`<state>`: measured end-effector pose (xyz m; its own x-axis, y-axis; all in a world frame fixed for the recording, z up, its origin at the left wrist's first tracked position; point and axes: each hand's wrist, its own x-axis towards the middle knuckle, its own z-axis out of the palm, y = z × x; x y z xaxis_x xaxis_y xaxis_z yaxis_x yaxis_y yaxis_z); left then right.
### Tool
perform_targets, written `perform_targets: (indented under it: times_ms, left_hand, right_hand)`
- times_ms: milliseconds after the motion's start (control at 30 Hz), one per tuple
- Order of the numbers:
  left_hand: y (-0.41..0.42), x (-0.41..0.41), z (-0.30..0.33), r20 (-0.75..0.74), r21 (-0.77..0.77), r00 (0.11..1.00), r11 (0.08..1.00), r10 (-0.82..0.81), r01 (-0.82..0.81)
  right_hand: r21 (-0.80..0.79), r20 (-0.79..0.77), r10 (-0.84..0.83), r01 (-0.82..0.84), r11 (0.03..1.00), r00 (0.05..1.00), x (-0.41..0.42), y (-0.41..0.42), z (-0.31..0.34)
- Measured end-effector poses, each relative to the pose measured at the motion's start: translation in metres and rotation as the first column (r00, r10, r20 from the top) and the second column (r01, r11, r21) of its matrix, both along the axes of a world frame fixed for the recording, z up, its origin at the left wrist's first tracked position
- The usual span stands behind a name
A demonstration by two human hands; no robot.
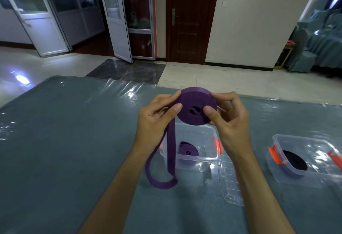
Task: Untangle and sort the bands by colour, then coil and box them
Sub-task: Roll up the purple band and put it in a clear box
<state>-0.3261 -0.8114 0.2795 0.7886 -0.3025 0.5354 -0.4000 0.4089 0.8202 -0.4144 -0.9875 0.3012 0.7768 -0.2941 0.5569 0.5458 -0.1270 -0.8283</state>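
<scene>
Below your fingers, nearest to you, the free tail of the purple band (pixel 167 159) hangs down from your left hand (pixel 157 117) and ends in a loop that seems to rest on the table (pixel 64 141); this part is not yet wound. Just under your right hand (pixel 228 120) lies a clear lid (pixel 230 183), off its box. Directly beneath your fingers stands the open box (pixel 207 133), and one small purple coil (pixel 187 150) already lies inside. Well to the right of your right hand a second box (pixel 288 169) holds a black coil (pixel 294 159), so black seems sorted and boxed.

Between your fingers you hold the big purple roll (pixel 196 107): both thumbs press on its flat face and the other fingers curl round its rim. I judge the coiling nearly done; you must wind the tail, put the roll with the other purple one, and perhaps close the boxes.
</scene>
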Motion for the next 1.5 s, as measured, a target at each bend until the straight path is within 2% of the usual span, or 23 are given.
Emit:
perform_targets:
  times_ms: [100,167,300,367,467,533,633,733,833,933,1000,1100,1167,1267,1333,1500]
  left_hand:
    - [0.000,-0.003,-0.003,-0.048,-0.069,0.996,0.995,0.074,-0.077]
    - [-0.002,-0.006,-0.006,-0.070,-0.113,0.991,0.986,0.114,-0.121]
    - [-0.004,-0.007,-0.004,-0.067,-0.075,0.997,0.996,0.033,-0.038]
    - [-0.002,-0.004,0.000,-0.072,-0.078,0.997,0.997,-0.012,0.006]
    - [-0.004,-0.006,0.003,-0.071,-0.086,0.997,0.995,0.037,-0.043]
    - [-0.006,-0.008,0.004,-0.065,-0.095,0.997,0.995,0.036,-0.042]
    - [-0.004,-0.004,0.010,-0.038,-0.017,0.997,0.998,-0.067,0.067]
    - [-0.001,0.001,0.016,0.027,-0.012,0.999,1.000,-0.025,0.025]
    - [0.000,0.001,0.017,0.105,-0.038,0.992,0.998,0.063,-0.059]
    - [0.002,0.002,0.013,0.055,0.023,0.997,0.998,-0.054,0.052]
    - [0.005,0.004,0.014,0.019,0.069,0.990,0.988,-0.140,0.138]
    - [0.006,0.003,0.013,0.022,0.067,0.999,0.997,-0.044,0.043]
    - [0.001,-0.003,0.007,-0.002,0.054,1.000,0.998,0.030,-0.030]
    - [-0.005,-0.010,0.003,-0.076,0.072,0.997,0.997,-0.025,0.030]
    - [-0.003,-0.004,0.007,-0.064,0.122,0.997,0.991,-0.051,0.059]
    - [0.002,0.010,0.007,-0.083,0.146,0.994,0.986,-0.066,0.078]
  right_hand:
    - [0.025,-0.096,0.078,-0.076,0.997,0.992,-0.001,-0.002,0.001]
    - [0.017,-0.090,0.112,-0.111,0.994,0.990,-0.001,-0.004,0.003]
    - [0.028,0.030,0.018,-0.019,0.999,0.999,0.000,-0.004,0.006]
    - [0.015,-0.006,0.034,-0.034,0.999,0.999,0.000,-0.003,0.005]
    - [-0.067,-0.058,0.106,-0.110,0.992,0.993,0.002,-0.005,0.005]
    - [-0.072,-0.003,0.116,-0.116,0.991,0.993,0.003,-0.006,0.009]
    - [-0.043,0.061,0.047,-0.044,0.998,0.997,0.004,-0.005,0.010]
    - [0.007,-0.038,0.120,-0.120,0.993,0.992,0.004,-0.007,0.007]
    - [-0.041,-0.109,0.236,-0.241,0.970,0.966,0.003,-0.014,0.011]
    - [-0.116,-0.027,0.133,-0.135,0.984,0.991,0.001,-0.017,0.015]
    - [-0.101,-0.011,0.092,-0.093,0.991,0.996,0.000,-0.017,0.011]
    - [-0.035,-0.113,0.173,-0.178,0.983,0.978,0.000,-0.016,0.008]
    - [-0.037,-0.113,0.193,-0.198,0.979,0.975,0.001,-0.016,0.008]
    - [-0.079,-0.021,0.133,-0.134,0.988,0.991,0.002,-0.016,0.009]
    - [-0.057,0.002,0.097,-0.097,0.994,0.995,0.003,-0.014,0.004]
    - [-0.068,-0.122,0.159,-0.168,0.983,0.980,0.006,-0.020,-0.002]
